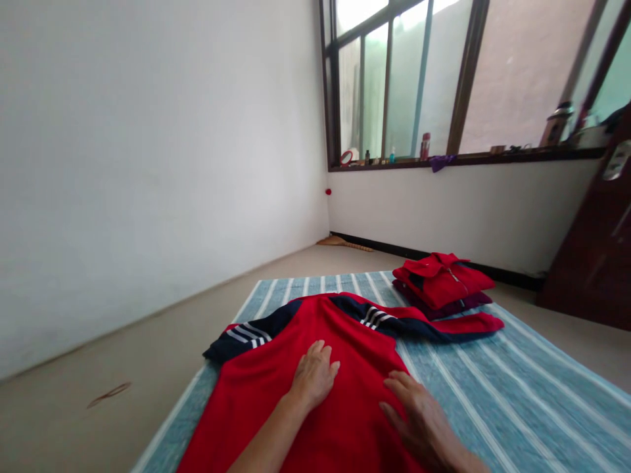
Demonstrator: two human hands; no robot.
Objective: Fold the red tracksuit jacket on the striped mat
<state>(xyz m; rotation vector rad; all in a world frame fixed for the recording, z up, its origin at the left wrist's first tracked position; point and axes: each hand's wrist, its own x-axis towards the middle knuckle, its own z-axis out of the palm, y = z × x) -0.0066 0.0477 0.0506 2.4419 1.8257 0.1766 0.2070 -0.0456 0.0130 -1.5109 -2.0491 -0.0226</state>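
Room: a bare white wall (148,164) runs down the left, and a dark-framed window (409,85) stands high ahead, bright and washed out, over a beige floor (123,328).
Sill: bottles and small items line the window sill (468,159), with a purple cloth (441,162) hanging over its edge; the smallest items are too tiny to make out.
Surface: a blue-and-white striped mat (507,394) lies on the floor, running out of frame at the bottom.
Main garment: a red track jacket (355,368) lies spread on the mat, navy shoulders with white stripes, one sleeve reaching right across the mat, the other bent short at the left. Its lower part is cut off by the frame, and which side faces up is hard to make out.
Left hand (313,376): pressing flat on the middle of the jacket, left fingers (320,351) spread, gripping nothing.
Right hand (419,420): resting open near the jacket's right edge, right fingers (394,387) extended, slightly blurred, with no visible grip on the cloth.
Beside them: a folded red jacket (444,279) sits on a folded maroon garment (444,304), at the mat's far edge, well beyond both hands.
Far right: a dark wooden door (591,263) stands partly in view, cut off by the frame.
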